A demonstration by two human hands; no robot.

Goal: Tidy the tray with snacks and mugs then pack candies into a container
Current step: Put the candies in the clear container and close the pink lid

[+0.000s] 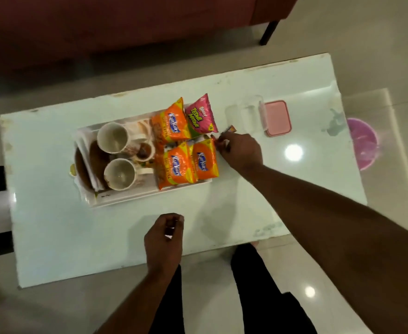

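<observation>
A white tray (130, 197) sits on the pale table. In its left half stand two white mugs (113, 138) (120, 174) next to brown saucers (94, 162). Its right half holds three orange snack packets (174, 124) and a pink packet (201, 114). My right hand (240, 150) is at the tray's right edge, fingers pinched on a small wrapped candy (230, 129). A clear container (245, 114) stands just beyond that hand, its pink lid (277, 118) lying beside it. My left hand (165, 233) hovers near the table's front edge, closed around small candies.
A dark red sofa (125, 27) with a black leg (269, 32) runs along the far side. A pink bucket (363, 143) shows under the table's right end. My legs in black trousers (265, 297) stand at the front edge. A black stand is at the left.
</observation>
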